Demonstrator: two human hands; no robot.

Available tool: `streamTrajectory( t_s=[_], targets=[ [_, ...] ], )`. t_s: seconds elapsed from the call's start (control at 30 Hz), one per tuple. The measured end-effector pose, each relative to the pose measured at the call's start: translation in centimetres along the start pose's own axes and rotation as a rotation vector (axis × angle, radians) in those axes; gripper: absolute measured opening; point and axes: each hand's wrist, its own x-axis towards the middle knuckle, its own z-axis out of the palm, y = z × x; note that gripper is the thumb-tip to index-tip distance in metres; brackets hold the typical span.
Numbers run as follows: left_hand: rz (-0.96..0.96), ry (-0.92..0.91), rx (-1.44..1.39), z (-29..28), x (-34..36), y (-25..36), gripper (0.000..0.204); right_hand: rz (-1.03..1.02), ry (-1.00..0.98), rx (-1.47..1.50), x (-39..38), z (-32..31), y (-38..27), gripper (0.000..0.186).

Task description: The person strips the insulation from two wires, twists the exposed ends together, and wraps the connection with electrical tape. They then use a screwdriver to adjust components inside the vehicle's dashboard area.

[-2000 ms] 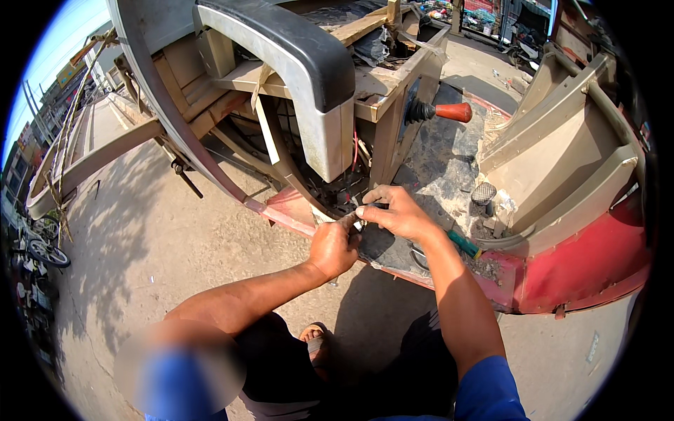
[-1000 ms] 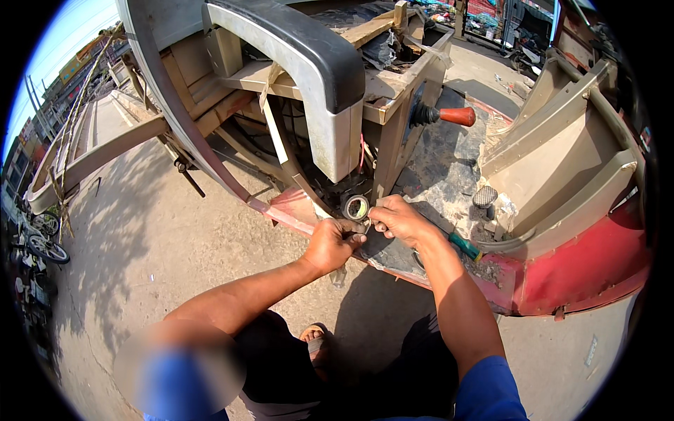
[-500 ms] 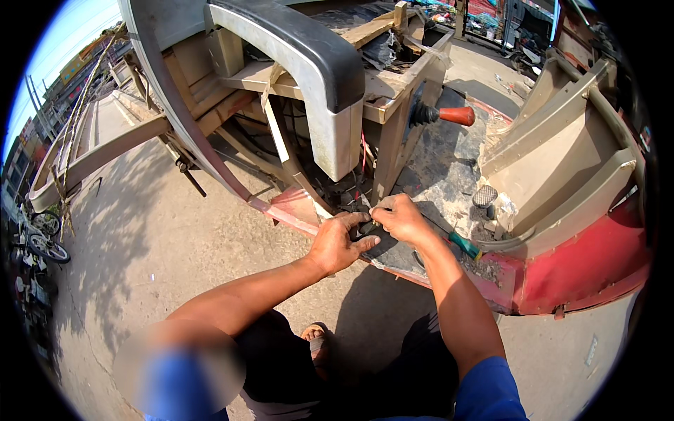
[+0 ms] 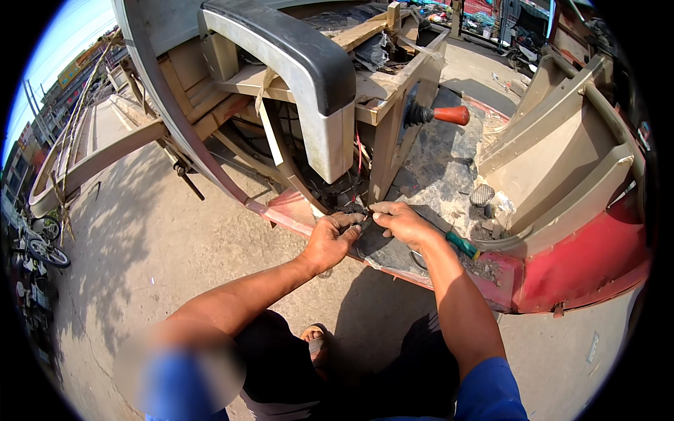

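Observation:
At the sill of a stripped vehicle cab, my two hands work close together at the foot of a wooden seat box (image 4: 380, 151). My left hand (image 4: 328, 242) is closed, its thumb pressed toward its fingers around something small and dark. Just right of it, my right hand (image 4: 407, 225) is closed in a pinch, with its fingertips almost touching the left ones. What each pinches is too small to make out. Dark wires (image 4: 342, 194) and a thin red wire (image 4: 359, 149) run down behind the fingers. A green-handled screwdriver (image 4: 462, 243) lies on the floor beside my right wrist.
A black-topped grey armrest (image 4: 333, 126) overhangs my hands. A lever with a red knob (image 4: 451, 115) sticks out of the box's side. A pedal (image 4: 482, 195) and rubble lie by the red front panel (image 4: 583, 259). Bicycles (image 4: 48, 251) stand far left.
My left thumb has drawn up against its fingers from a stretched-out position. The right hand has lowered slightly, its fingers now less curled. The view has shifted a little.

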Motion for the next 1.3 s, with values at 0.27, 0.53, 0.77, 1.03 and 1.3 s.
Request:
streamTrajectory(
  t_s=[0.27,0.53,0.77,1.03,1.3],
  targets=[
    [-0.079,0.044,-0.161,-0.3,-0.2,0.7,0.017,-0.056,-0.186,0.015,0.3,-0.5,0.5,0.028],
    [0.076,0.061,0.227,-0.3,0.0,0.2,0.008,-0.102,-0.156,-0.034,-0.6,-0.8,0.1,0.029],
    [-0.011,0.021,-0.172,0.2,-0.1,0.4,0.017,-0.26,-0.104,-0.165,-1.8,-1.6,-0.4,0.025],
    [-0.005,-0.106,0.112,0.1,-0.5,2.1,0.034,-0.296,0.122,-0.352,-3.5,0.1,-3.0,0.041],
    [-0.239,-0.083,-0.249,0.3,-0.4,3.8,0.041,-0.27,0.176,-0.047,-1.5,0.5,-1.4,0.065]
  ],
)
